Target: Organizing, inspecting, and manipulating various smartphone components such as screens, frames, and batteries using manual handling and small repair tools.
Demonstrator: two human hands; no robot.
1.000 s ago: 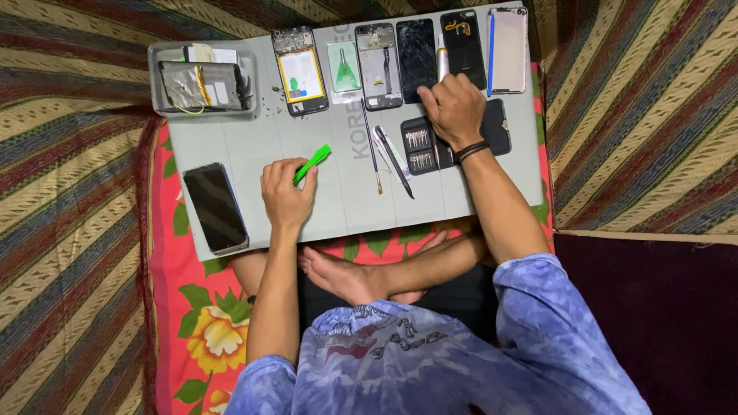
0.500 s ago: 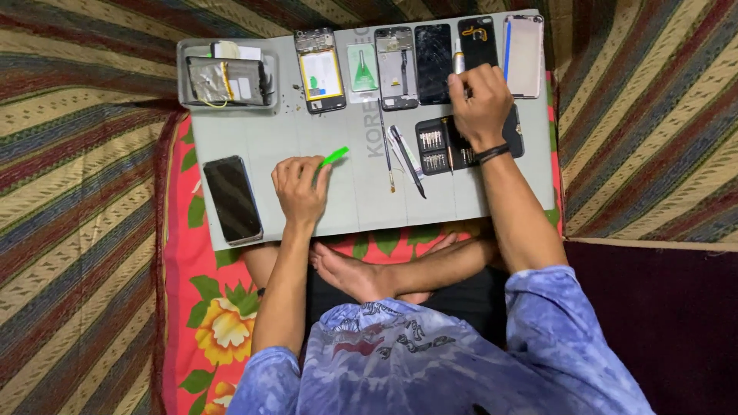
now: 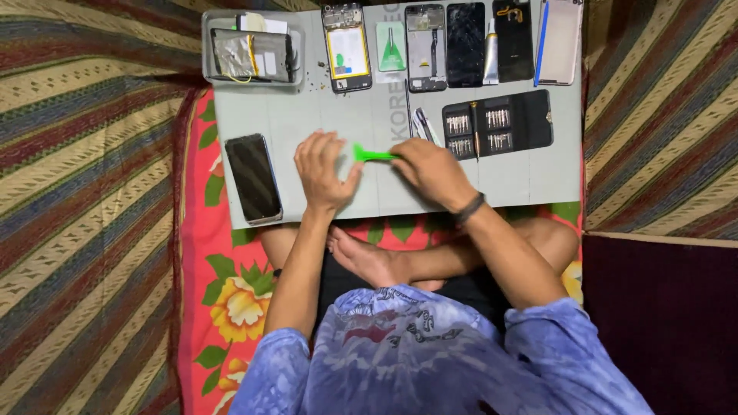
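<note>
Your right hand (image 3: 430, 170) has swung down from the bit case, its grip clamped on the green plastic pry tool (image 3: 373, 155) that your open left hand (image 3: 323, 173) touches above the grey table mat (image 3: 507, 173); a careless tug could flick it loose.

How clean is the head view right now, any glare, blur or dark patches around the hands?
Head view: even light on the grey mat, both hands sharp. Left hand and right hand meet at the green pry tool. Faint sheen on the black phone. The lower right corner is dark; the frame edges bow slightly.
</note>
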